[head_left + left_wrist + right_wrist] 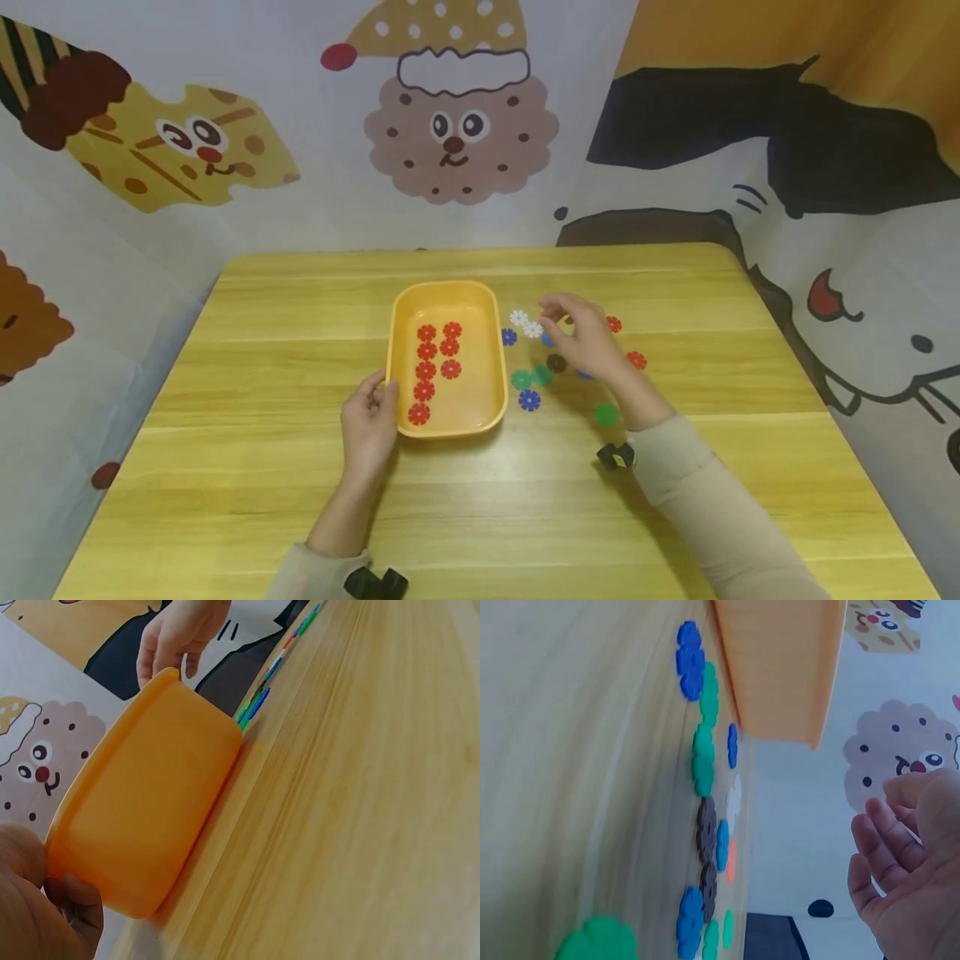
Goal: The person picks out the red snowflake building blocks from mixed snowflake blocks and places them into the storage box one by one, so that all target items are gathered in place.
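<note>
While both arms reach in from the lower edge of the head view, the scene reads thus:
Left hand [369, 421]: at lower centre, fingers curled round the near left rim of the orange tray [480, 304].
Right hand [587, 337]: right of centre, hovering over the loose discs, fingers bent; whether it pinches one, I cannot tell.
Tray: centre of the wooden table [262, 400], holding red flower discs [426, 351] in two columns.
Loose discs: white [519, 317], blue [529, 400], green [606, 413], red [637, 360], scattered right of the tray.

Several flower discs [557, 362] partly hidden under the right hand [588, 337], colours unclear.
</note>
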The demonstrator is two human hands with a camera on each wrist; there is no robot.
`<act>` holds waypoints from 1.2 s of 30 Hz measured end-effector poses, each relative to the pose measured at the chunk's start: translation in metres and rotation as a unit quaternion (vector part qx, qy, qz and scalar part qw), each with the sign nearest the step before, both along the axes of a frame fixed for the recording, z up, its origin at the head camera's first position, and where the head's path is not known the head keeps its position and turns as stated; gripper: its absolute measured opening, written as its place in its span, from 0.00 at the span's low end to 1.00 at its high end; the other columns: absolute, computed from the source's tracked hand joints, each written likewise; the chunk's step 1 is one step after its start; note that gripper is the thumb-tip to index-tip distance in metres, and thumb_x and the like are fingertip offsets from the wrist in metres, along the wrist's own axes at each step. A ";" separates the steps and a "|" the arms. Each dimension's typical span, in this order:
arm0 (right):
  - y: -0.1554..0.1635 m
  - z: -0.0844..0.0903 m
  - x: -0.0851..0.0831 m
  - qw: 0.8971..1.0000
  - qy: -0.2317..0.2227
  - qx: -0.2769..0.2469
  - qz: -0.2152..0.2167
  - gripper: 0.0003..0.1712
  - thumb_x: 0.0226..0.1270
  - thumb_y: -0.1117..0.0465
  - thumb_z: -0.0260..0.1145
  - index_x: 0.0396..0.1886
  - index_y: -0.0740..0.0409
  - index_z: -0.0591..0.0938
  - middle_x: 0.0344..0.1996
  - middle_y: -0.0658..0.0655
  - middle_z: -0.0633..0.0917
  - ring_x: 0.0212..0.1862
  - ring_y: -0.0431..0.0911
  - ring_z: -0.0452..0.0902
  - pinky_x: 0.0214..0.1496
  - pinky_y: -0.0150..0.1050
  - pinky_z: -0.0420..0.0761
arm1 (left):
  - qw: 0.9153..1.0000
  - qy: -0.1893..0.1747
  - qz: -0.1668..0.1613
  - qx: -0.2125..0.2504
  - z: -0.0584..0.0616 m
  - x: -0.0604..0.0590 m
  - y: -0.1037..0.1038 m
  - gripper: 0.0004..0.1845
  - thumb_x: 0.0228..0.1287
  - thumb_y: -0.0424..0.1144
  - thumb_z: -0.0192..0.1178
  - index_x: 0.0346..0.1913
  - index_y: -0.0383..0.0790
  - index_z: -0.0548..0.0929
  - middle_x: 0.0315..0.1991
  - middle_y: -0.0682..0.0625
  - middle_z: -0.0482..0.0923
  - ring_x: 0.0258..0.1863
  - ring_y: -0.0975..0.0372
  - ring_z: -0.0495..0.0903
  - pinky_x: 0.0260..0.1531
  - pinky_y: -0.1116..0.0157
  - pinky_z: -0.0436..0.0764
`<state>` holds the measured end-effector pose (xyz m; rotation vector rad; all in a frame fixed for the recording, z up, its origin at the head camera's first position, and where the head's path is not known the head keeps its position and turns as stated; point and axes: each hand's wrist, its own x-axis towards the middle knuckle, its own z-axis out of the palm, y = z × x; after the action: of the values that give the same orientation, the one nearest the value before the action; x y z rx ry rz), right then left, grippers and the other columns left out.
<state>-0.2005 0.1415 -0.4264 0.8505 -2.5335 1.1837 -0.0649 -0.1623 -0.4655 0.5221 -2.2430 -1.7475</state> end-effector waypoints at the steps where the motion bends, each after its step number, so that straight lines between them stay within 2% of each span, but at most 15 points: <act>1: 0.002 -0.001 0.000 1.000 -0.002 0.005 -0.003 0.16 0.69 0.69 0.68 0.55 0.67 0.81 0.38 0.59 0.86 0.42 0.52 0.81 0.44 0.50 0.83 | 1.000 -0.001 0.000 0.002 0.000 0.000 0.000 0.18 0.75 0.36 0.58 0.62 0.31 0.79 0.27 0.45 0.74 0.18 0.66 0.69 0.15 0.74 0.72; 6: 0.010 -0.002 0.000 0.999 -0.013 0.028 -0.014 0.17 0.70 0.67 0.68 0.56 0.66 0.81 0.39 0.59 0.85 0.43 0.52 0.80 0.45 0.49 0.83 | 1.000 -0.004 0.002 0.009 0.000 0.000 0.000 0.18 0.75 0.36 0.59 0.62 0.31 0.79 0.27 0.45 0.74 0.18 0.66 0.69 0.15 0.75 0.71; 16: 0.023 -0.006 0.002 0.996 -0.053 0.071 -0.025 0.20 0.72 0.64 0.67 0.59 0.67 0.79 0.46 0.63 0.84 0.46 0.55 0.79 0.50 0.54 0.83 | 1.000 -0.012 0.006 0.000 -0.001 -0.002 0.000 0.18 0.75 0.37 0.59 0.61 0.31 0.79 0.28 0.42 0.75 0.18 0.66 0.69 0.15 0.74 0.71; 28: 0.043 -0.021 0.001 0.993 -0.068 0.089 -0.039 0.21 0.70 0.62 0.69 0.58 0.68 0.80 0.46 0.64 0.84 0.47 0.57 0.80 0.49 0.54 0.84 | 1.000 -0.013 0.000 0.008 -0.001 -0.001 0.000 0.19 0.75 0.37 0.59 0.62 0.30 0.78 0.27 0.44 0.74 0.18 0.67 0.69 0.14 0.75 0.71; 36: 0.059 -0.024 -0.001 0.991 -0.069 0.108 -0.041 0.20 0.68 0.66 0.70 0.56 0.70 0.80 0.47 0.67 0.84 0.47 0.59 0.80 0.51 0.56 0.83 | 1.000 -0.016 -0.001 0.009 -0.001 -0.002 -0.001 0.18 0.75 0.38 0.58 0.62 0.32 0.79 0.27 0.44 0.74 0.18 0.67 0.69 0.15 0.74 0.71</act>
<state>-0.2016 0.2010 -0.4505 0.7246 -2.8192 0.9891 -0.0667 -0.1631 -0.4665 0.5546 -2.2518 -1.7734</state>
